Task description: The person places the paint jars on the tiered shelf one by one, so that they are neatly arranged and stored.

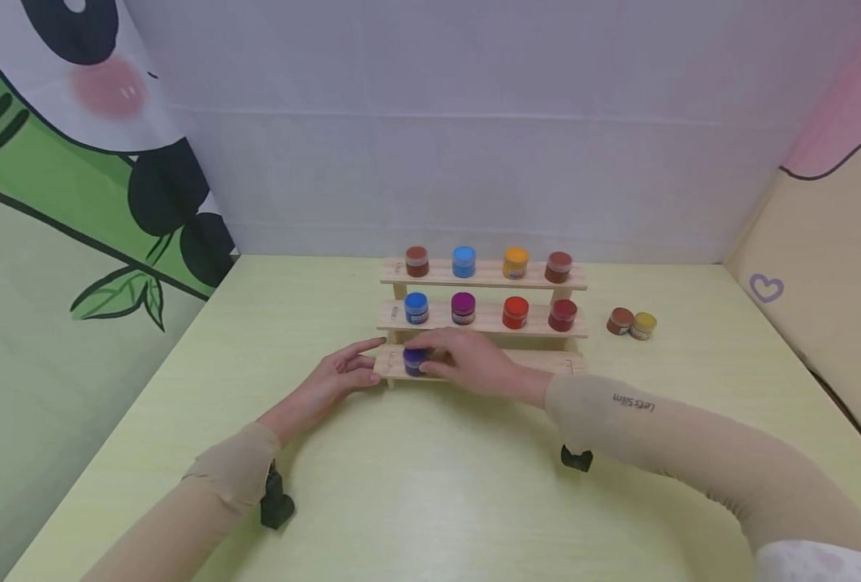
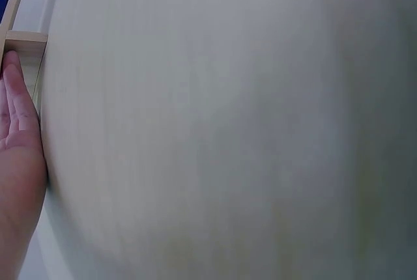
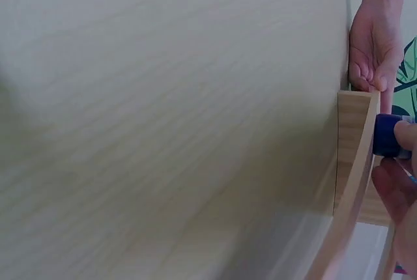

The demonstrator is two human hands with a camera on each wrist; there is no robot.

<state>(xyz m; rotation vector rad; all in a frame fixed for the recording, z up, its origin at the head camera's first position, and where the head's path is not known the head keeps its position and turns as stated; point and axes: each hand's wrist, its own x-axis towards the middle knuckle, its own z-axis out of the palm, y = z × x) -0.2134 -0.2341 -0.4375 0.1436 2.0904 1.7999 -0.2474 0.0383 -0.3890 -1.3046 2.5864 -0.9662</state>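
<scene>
A three-step wooden rack (image 1: 539, 360) stands at the table's middle. On the left end of its lowest step is a small dark blue paint jar (image 1: 413, 363), upright. My right hand (image 1: 479, 364) pinches this jar between thumb and fingers, reaching in from the right. The same dark blue jar (image 3: 387, 135) shows at the step's edge in the right wrist view. My left hand (image 1: 326, 390) touches the rack's left end with its fingertips, the fingers loosely extended. In the left wrist view its fingers lie against the rack's end support (image 2: 27, 42).
Several paint jars in a row line the top step, among them a light blue jar (image 1: 463, 262). The middle step bears several more, including a purple jar (image 1: 462, 308). Right of the rack, a brown jar (image 1: 620, 321) and a yellow jar (image 1: 643, 326) stand on the table (image 1: 430, 493).
</scene>
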